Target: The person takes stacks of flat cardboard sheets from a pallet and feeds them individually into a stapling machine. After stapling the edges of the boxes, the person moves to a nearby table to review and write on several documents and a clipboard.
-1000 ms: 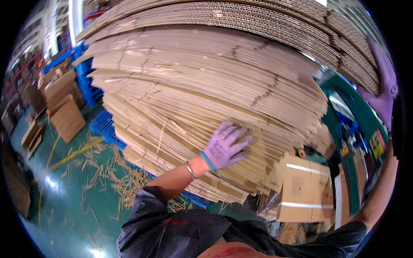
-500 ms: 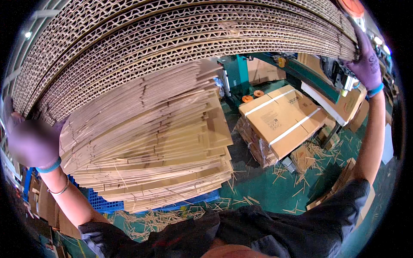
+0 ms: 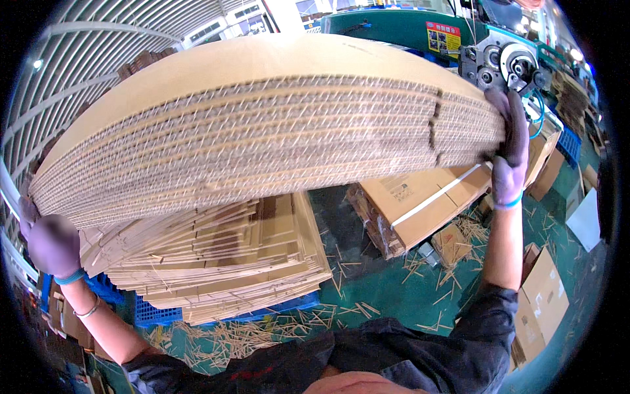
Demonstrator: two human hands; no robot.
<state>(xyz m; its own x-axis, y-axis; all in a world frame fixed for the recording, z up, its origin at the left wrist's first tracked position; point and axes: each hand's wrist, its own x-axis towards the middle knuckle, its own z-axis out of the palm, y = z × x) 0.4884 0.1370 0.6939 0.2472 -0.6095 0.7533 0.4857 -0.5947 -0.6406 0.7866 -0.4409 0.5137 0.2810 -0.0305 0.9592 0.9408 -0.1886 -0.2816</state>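
Observation:
A thick stack of flat corrugated cardboard sheets (image 3: pixel 282 141) spans the view between my two gloved hands, its fluted edges toward me and its plain top sheet showing behind. My left hand (image 3: pixel 54 246), in a purple glove, grips the stack's left end. At the right end, my right hand (image 3: pixel 508 151) presses on the side with fingers pointing up. Below it lies a larger pile of cardboard sheets (image 3: pixel 216 262), partly hidden by the lifted stack. The underside of the held stack is out of sight.
The pile sits on a blue plastic pallet (image 3: pixel 157 314). To the right are strapped flat cartons (image 3: pixel 433 203). Beyond stands a green machine (image 3: pixel 394 29) with a round metal mechanism (image 3: pixel 515 62). Cardboard scraps (image 3: pixel 243 345) litter the green floor. A cut carton (image 3: pixel 541 302) lies at right.
The held stack has come lower in view and tipped, so its top sheet now shows. It stands apart from more of the pile. My right hand has moved down and inward.

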